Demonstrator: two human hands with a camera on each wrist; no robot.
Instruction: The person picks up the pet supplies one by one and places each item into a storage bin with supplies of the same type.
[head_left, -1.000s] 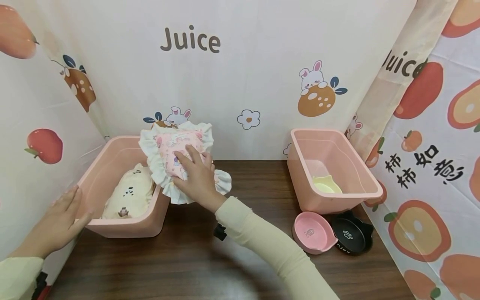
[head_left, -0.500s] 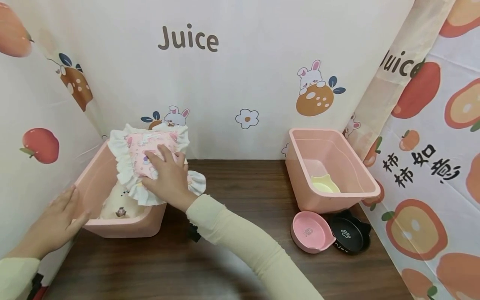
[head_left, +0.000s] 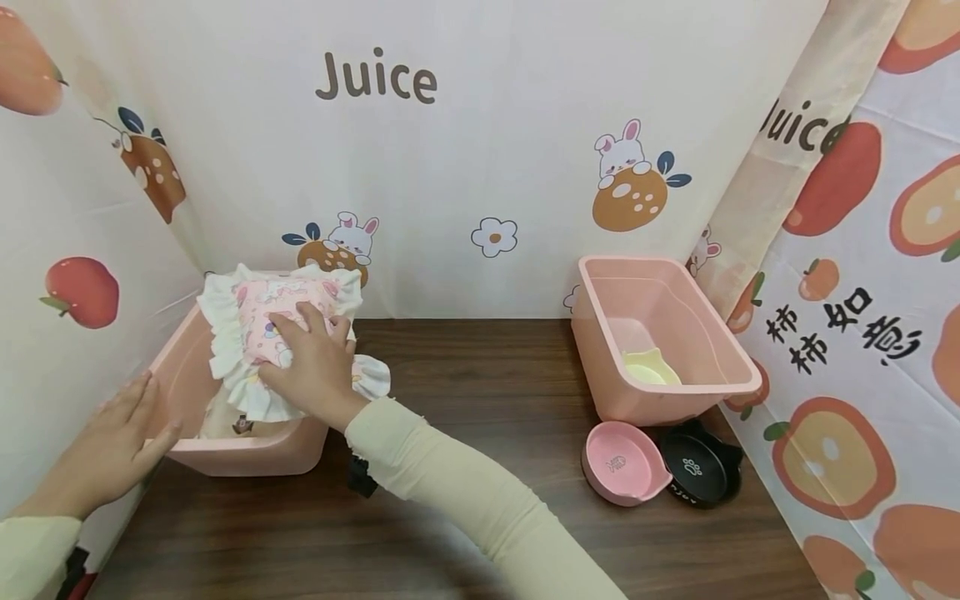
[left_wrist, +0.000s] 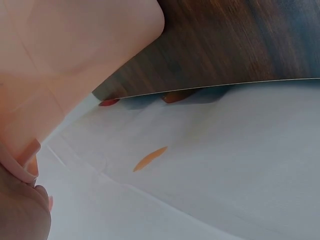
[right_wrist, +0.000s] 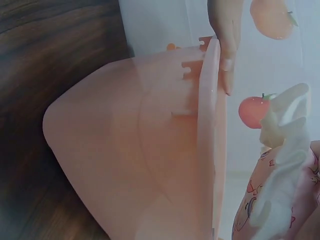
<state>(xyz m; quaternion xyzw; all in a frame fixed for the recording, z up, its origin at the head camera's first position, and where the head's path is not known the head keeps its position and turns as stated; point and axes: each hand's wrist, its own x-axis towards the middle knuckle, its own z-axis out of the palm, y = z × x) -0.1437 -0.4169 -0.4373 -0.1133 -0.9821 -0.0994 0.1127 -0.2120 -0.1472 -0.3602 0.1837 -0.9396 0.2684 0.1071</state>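
Note:
My right hand grips a pink printed, padded-looking cloth piece with white ruffled edges, thumb near its lower edge and fingers spread over its face. It is over the left pink bin, covering much of its opening. Whether it touches the bin's contents is hidden. A cream cloth item with small prints lies inside, mostly covered. My left hand rests at the bin's near-left rim with fairly straight fingers. In the right wrist view, the ruffled piece is above the bin's rim.
A second pink bin stands at the right with a pale yellow bowl inside. In front of it, a pink bowl and a black cat-eared bowl sit side by side on the dark wooden table. Printed curtains enclose the table.
My right hand has carried the ruffled cloth piece left from beside the left bin to over it, then lowered it. My left hand has stayed at the rim.

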